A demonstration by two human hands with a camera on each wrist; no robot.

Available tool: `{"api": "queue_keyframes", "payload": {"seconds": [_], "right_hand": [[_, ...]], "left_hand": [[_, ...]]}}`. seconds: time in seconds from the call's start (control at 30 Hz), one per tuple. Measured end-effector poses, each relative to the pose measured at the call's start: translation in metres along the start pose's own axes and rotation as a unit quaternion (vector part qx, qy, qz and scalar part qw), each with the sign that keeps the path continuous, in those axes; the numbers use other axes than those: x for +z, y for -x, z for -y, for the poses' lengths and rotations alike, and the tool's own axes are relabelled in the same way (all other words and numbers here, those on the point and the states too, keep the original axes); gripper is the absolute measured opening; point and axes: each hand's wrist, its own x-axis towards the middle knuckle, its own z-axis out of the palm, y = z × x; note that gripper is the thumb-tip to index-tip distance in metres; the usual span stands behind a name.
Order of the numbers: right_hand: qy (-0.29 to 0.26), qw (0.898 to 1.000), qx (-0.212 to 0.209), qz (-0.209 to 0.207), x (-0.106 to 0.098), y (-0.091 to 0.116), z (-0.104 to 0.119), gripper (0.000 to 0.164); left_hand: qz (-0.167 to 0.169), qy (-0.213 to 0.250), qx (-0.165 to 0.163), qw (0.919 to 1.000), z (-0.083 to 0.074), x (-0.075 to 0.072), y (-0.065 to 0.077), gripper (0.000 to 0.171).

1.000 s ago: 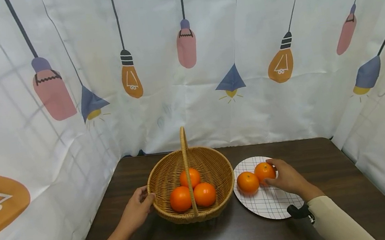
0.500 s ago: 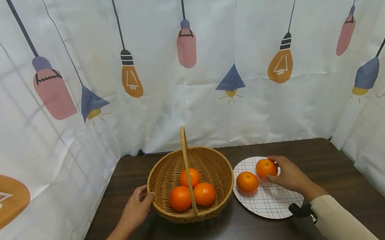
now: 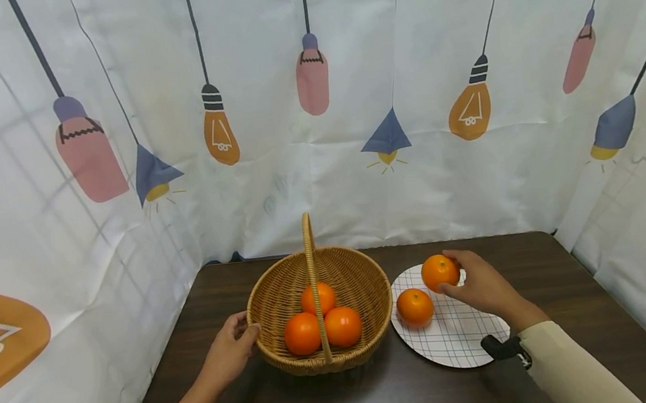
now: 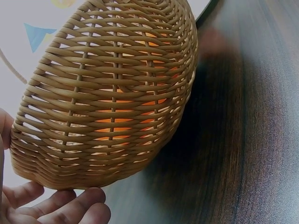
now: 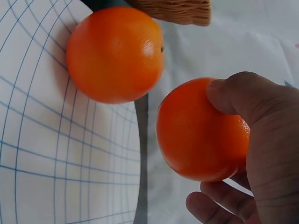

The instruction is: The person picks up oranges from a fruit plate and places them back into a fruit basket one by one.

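Note:
A round wicker basket (image 3: 357,272) with a tall handle stands left of the table's middle, with three oranges (image 3: 302,334) inside. My left hand (image 3: 232,351) grips its left rim, thumb inside and fingers outside; the left wrist view shows the fingers against the woven wall (image 4: 107,93). Over the far part of a white checked plate (image 3: 464,339), my right hand (image 3: 487,285) holds an orange (image 3: 438,273) between thumb and fingers. In the right wrist view this orange (image 5: 201,135) hangs clear of the plate. A second orange (image 5: 114,53) lies on the plate, nearer the basket.
The dark wooden table (image 3: 410,401) carries the basket and plate side by side, nearly touching. Behind and at both sides hangs a white curtain (image 3: 320,181) printed with lamps. Dark bands (image 3: 504,346) sit on both wrists.
My right hand has lifted the orange off the plate, first shifting slightly right, then up and a little left. The left hand and basket have stayed in place.

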Motion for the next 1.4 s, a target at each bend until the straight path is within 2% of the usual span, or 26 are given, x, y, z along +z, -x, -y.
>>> {"api": "queue_keyframes", "payload": {"seconds": [0.4,0.77,0.97,1.4], "right_hand": [[0.004,0.999,-0.049,-0.018,-0.003,-0.009,0.021,0.078],[0.005,0.997,-0.072,-0.021,-0.002,-0.015,0.041,0.077],[-0.005,0.997,-0.077,-0.012,-0.002,-0.018,0.054,0.073],[-0.017,0.996,-0.083,0.014,-0.002,-0.025,0.074,0.076]], "left_hand": [[0.000,-0.007,0.006,1.0000,-0.001,0.000,0.000,0.055],[0.006,-0.004,0.017,0.9998,-0.002,0.000,0.000,0.058],[0.006,0.005,0.017,0.9998,-0.001,0.000,0.000,0.058],[0.003,-0.001,0.014,0.9999,-0.004,0.000,0.001,0.057]]}}
